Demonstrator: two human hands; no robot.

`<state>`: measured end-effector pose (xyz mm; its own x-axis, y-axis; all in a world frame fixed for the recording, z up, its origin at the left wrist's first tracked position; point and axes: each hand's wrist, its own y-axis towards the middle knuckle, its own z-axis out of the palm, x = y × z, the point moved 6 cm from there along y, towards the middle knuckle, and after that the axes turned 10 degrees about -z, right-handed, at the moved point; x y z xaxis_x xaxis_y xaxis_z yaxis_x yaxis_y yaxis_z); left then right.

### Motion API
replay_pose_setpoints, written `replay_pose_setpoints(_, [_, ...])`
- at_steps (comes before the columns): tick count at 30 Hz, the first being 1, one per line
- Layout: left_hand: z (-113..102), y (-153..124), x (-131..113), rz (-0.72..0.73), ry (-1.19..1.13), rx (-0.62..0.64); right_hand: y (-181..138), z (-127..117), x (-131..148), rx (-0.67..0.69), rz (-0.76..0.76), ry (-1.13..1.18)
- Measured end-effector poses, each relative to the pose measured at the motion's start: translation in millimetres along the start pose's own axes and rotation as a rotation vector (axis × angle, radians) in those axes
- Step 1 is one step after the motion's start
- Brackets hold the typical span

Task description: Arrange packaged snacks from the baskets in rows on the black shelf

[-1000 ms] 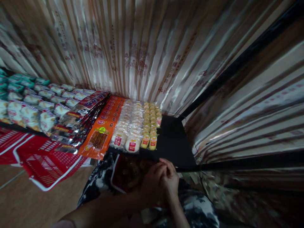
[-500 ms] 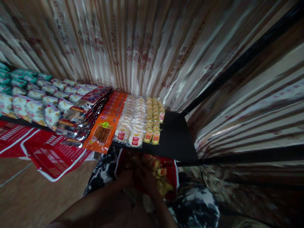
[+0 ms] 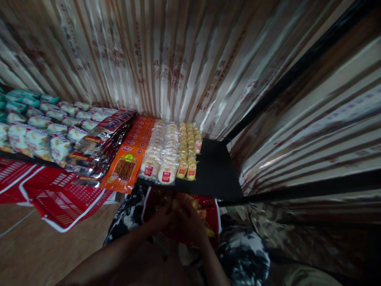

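Between my knees stands a red basket (image 3: 218, 222) with a white rim. Yellow wrapped snack cakes (image 3: 208, 229) lie inside it. My left hand (image 3: 163, 216) and my right hand (image 3: 189, 217) are close together over the basket, fingers bent inward toward each other. Something small and brownish seems to be between the fingertips, too dark to name. On the black shelf (image 3: 218, 169) just beyond, two rows of small yellow wrapped cakes (image 3: 187, 159) stand at the right of two rows of round white wrapped cakes (image 3: 167, 171).
Left along the shelf lie an orange snack packet (image 3: 126, 165), dark foil packets (image 3: 92, 151), white snack bags (image 3: 37, 139) and green bags (image 3: 18, 104). More red baskets (image 3: 62, 194) stand under the shelf's left part. A black metal bar (image 3: 285, 87) slants beside the printed plastic sheeting (image 3: 175, 51).
My hands have come up slightly in the basket, with the right hand turned more toward the left. The view has shifted a little, so the shelf appears further left.
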<state>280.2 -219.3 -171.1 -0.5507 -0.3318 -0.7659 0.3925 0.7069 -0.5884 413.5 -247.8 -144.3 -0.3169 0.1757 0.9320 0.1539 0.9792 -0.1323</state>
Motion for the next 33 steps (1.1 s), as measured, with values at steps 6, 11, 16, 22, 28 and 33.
replay_pose_setpoints(6, [0,-10,-34,0.057,-0.259,0.095,-4,-29,11,-0.06,-0.037,0.043])
replay_pose_setpoints(11, [-4,-14,-66,0.164,-0.132,0.215,-9,-60,32,-0.143,-0.117,-0.057])
replay_pose_setpoints(16, [-6,-16,-105,0.229,-0.253,0.249,-11,-70,31,-0.24,0.078,0.311])
replay_pose_setpoints(22, [8,-19,-149,0.273,-0.285,0.217,-5,-80,51,-0.283,0.059,0.43])
replay_pose_setpoints(28, [13,-14,-170,0.184,-0.097,-0.097,20,-113,52,-0.421,-0.103,0.311])
replay_pose_setpoints(33, [19,-17,-190,0.202,0.0,-0.185,59,-141,47,-0.537,-0.145,0.246])
